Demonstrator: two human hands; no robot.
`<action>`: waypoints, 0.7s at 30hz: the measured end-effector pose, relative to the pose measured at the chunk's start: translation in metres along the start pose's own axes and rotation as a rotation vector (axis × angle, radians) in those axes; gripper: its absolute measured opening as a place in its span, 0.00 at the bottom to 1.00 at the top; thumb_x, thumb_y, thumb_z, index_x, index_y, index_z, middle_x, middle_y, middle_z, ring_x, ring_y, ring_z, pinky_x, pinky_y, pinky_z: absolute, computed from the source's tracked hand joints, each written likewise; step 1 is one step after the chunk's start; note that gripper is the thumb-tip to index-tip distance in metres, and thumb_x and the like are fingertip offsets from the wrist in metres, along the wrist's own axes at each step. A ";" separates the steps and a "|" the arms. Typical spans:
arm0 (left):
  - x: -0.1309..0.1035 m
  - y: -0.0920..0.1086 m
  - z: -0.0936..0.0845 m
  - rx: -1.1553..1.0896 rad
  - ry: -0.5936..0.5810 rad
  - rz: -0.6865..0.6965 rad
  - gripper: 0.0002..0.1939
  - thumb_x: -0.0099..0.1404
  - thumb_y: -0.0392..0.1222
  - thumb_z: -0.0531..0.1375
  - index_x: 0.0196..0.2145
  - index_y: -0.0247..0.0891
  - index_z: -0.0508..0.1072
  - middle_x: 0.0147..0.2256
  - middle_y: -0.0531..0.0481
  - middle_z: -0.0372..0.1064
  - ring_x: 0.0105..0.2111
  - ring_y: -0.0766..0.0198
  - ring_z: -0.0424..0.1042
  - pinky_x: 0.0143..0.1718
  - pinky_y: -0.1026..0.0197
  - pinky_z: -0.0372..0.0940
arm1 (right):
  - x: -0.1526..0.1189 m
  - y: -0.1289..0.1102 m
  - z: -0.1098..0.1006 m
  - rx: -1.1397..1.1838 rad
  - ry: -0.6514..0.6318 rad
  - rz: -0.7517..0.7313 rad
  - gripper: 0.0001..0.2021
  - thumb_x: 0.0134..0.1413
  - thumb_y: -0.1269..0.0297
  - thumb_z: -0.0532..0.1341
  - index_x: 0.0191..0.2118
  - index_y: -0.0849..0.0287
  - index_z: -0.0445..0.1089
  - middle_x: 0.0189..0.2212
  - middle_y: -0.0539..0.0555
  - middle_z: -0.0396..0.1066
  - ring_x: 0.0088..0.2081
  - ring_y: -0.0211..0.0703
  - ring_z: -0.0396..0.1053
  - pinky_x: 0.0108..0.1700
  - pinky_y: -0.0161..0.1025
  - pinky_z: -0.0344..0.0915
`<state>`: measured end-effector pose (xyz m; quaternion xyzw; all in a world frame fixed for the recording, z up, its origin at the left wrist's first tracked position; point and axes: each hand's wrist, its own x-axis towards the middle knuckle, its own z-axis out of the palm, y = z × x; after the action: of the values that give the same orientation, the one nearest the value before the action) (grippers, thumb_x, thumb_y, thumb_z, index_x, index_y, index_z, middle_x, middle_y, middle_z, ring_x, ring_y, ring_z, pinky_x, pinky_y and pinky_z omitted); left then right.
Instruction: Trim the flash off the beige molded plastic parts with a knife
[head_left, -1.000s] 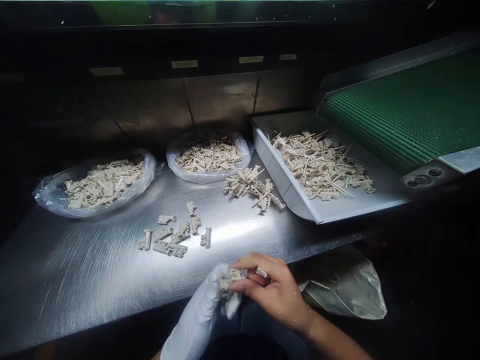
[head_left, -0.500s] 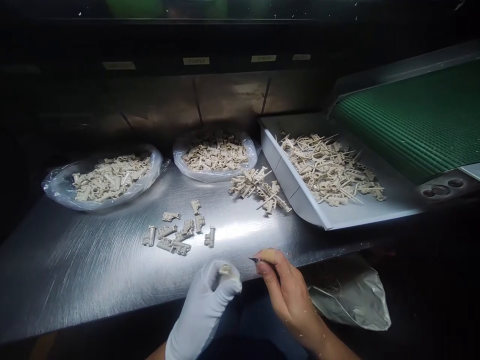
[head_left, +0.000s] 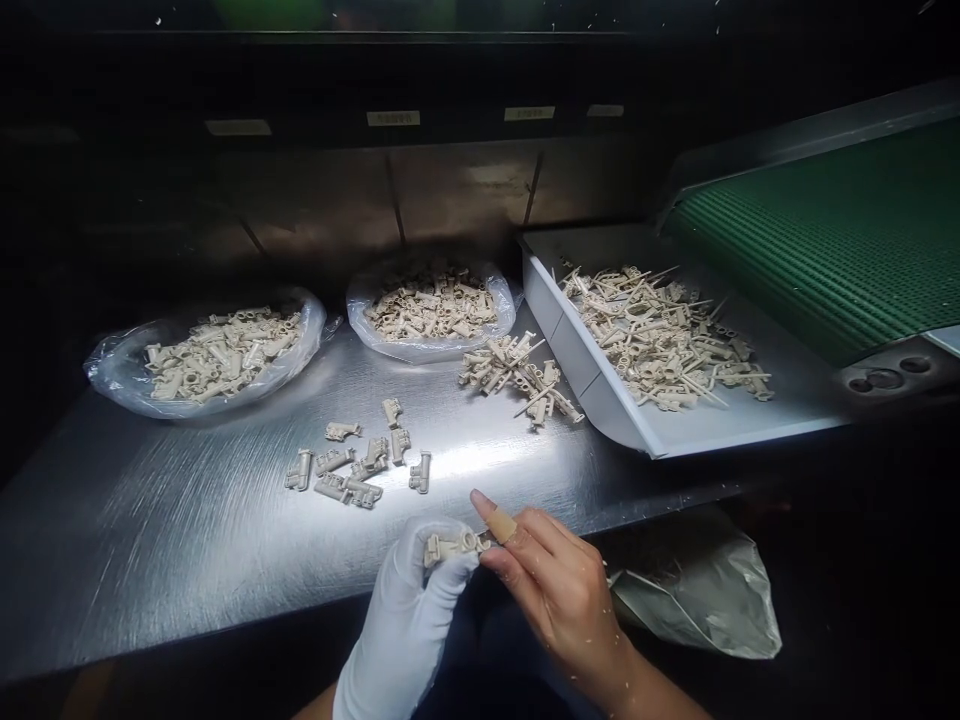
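Note:
My left hand (head_left: 412, 610), in a white glove, is closed around a beige plastic part (head_left: 450, 546) with a round opening, near the table's front edge. My bare right hand (head_left: 559, 575) has tape round its index finger and is closed on a small blade, now mostly hidden by the fingers. Its fingertips are at the right end of the part, close against the left hand's thumb. Beyond the hands, several similar loose parts (head_left: 364, 470) lie on the metal table (head_left: 187, 520).
Two plastic-lined containers, left (head_left: 120, 385) and middle (head_left: 427, 353), hold heaps of parts. To the right, a white tray (head_left: 600, 390) holds parts with thin sprues, and a small pile (head_left: 517, 375) lies beside it. A green conveyor belt (head_left: 832, 230) slopes behind; a plastic bag (head_left: 705, 600) hangs below.
My right hand has moved left, bringing the blade from open air to the part's end. The left hand has turned the part so more of it shows.

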<state>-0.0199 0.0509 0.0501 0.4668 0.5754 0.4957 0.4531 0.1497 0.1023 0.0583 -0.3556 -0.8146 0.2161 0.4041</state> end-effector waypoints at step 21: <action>-0.006 -0.003 -0.001 0.068 0.019 0.096 0.07 0.75 0.45 0.60 0.40 0.43 0.78 0.37 0.52 0.78 0.38 0.60 0.77 0.45 0.60 0.71 | 0.002 0.004 -0.004 -0.050 -0.030 -0.096 0.17 0.76 0.63 0.56 0.63 0.61 0.70 0.27 0.50 0.69 0.28 0.39 0.67 0.30 0.35 0.63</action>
<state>-0.0198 0.0447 0.0471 0.5045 0.5729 0.5014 0.4072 0.1533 0.1062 0.0589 -0.3229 -0.8417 0.1816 0.3927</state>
